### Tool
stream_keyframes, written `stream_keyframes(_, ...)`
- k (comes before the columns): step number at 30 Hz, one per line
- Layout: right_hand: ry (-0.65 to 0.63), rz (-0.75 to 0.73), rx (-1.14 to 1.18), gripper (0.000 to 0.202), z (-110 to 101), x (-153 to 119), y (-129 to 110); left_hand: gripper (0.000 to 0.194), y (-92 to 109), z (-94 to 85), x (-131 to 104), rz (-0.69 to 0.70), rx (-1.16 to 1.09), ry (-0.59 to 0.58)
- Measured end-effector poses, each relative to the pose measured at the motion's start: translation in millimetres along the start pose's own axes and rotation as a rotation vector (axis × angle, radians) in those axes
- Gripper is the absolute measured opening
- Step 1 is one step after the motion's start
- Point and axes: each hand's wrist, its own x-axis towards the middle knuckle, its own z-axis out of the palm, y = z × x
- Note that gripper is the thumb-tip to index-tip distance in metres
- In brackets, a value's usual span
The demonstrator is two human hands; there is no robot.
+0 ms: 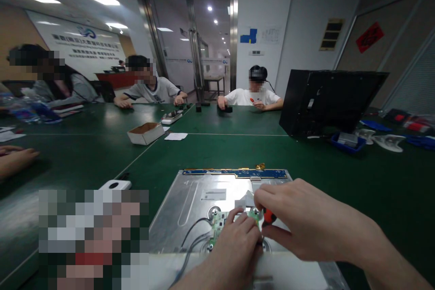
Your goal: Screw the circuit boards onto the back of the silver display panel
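Observation:
A metal-backed display panel [190,190] lies flat on the table in front of me, with a thin blue board [217,172] along its far edge. On its near half sits a green circuit board [217,226], with round metal posts at its corners and cables leaving on the left. My left hand [239,235] rests over this board with fingers bent and close together; whatever is under them is hidden. Beside it, my right hand [288,217] grips a screwdriver by its red and black handle [268,216]. The screwdriver's tip is out of sight.
Beyond the panel stand a white open box [145,133] and a black monitor [333,102], with a blue tray [348,141] by it. Left of the panel lies a white device [117,185]. Several people sit around the green table [220,149]; another person's hand [16,158] rests at far left.

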Motion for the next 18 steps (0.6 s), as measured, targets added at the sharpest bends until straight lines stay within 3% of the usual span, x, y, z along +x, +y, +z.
stream_keyframes(13,0.016,0.065,-0.051,0.001,2.8,-3.4,0.1,0.009,0.7,-4.9,-2.1,0.063,-0.003,0.027)
stream_keyframes(18,-0.010,0.000,0.014,0.008,-1.6,-7.3,-3.6,0.010,2.1,-6.5,-1.6,0.051,0.000,0.014)
